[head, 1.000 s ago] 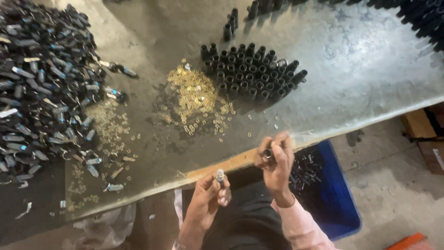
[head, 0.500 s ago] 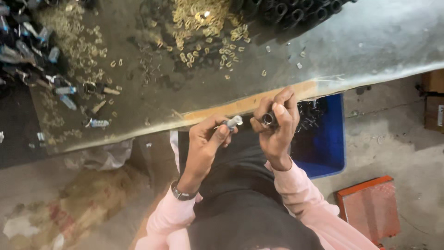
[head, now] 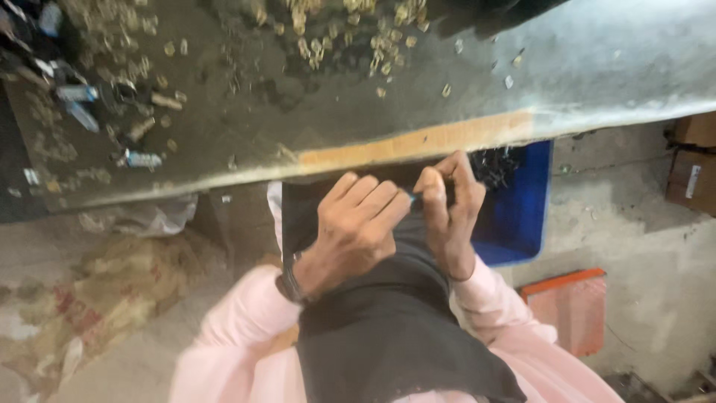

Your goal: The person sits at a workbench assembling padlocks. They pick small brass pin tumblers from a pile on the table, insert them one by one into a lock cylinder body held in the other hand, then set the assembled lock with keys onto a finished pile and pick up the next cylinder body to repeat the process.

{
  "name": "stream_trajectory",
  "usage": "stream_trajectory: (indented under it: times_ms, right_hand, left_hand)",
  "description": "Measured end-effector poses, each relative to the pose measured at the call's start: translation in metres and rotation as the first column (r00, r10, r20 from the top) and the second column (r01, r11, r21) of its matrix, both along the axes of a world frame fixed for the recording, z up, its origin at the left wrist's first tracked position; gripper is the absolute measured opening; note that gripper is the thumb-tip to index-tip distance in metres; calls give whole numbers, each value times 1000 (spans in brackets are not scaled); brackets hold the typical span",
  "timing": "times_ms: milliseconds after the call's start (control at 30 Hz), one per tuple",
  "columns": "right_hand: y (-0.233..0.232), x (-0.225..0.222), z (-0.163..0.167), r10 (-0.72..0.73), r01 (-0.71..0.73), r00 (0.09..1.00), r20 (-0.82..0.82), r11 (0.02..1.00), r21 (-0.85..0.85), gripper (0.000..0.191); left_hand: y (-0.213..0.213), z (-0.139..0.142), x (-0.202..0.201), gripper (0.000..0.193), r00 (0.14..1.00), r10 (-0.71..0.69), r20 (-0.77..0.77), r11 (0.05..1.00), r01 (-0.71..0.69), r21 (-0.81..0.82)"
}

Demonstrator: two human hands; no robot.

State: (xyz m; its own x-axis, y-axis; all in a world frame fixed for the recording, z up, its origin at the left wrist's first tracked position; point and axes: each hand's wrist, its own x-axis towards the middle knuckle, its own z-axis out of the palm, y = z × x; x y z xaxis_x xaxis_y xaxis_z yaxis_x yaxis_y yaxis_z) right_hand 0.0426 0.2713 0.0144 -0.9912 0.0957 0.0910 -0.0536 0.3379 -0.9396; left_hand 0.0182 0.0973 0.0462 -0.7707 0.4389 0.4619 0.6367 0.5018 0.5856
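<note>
Though mostly hidden, small part (head: 412, 197) between both hands' fingertips.

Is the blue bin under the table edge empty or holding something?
Holding something: dark small parts lie heaped in the blue bin's upper corner, beside the right hand; the rest looks bare.

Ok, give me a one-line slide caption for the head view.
Left hand and right hand meet fingertip to fingertip below the table edge, beside a blue bin.

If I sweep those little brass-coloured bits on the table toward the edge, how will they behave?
The brass-coloured bits look tiny, loose and scattered on the grey table, so they would probably slide and scatter rather than move together. Some lie near the table's edge, so a few could spill off.
</note>
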Motion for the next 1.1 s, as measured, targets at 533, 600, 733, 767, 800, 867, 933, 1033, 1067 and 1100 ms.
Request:
stream_trajectory:
  times_ms: [533,600,733,767,800,867,933,1033,1067,1100]
  right_hand:
    - [24,30,-7,-90,199,887,453,960,-197,23]
    - [39,39,-17,-75,73,961,267,997,19,28]
    - [98,54,-51,-291,293,940,178,956,17,24]
    - [117,55,-61,-344,350,922,180,937,-3,23]
    - [136,51,-71,-318,306,928,196,948,91,22]
    - [160,45,-86,-275,208,932,235,939,273,21]
    - [169,44,-89,-58,128,992,-116,602,788,22]
    - [148,33,-84,-80,77,997,-20,806,587,12]
    - [137,33,-76,-139,91,982,130,943,321,11]
    - [123,33,-67,-132,83,968,215,971,223,13]
  left_hand:
    - [-10,-24,2,22,972,-231,-51,973,230,-29]
    - [-21,-16,0,30,969,-237,72,971,234,46]
    - [-101,5,-11,12,992,125,13,990,-123,-65]
    - [-117,9,-13,16,949,312,37,950,-311,-42]
    - [-139,10,-24,16,915,402,31,914,-398,-79]
    - [-173,13,-34,17,813,580,-44,778,-570,-266]
    - [-195,7,-49,27,798,585,-143,702,-587,-403]
    - [-207,-5,-67,32,801,541,-256,621,-586,-521]
    - [-207,-9,-70,26,806,516,-290,616,-584,-528]
    - [-203,-12,-76,21,814,481,-325,622,-579,-527]
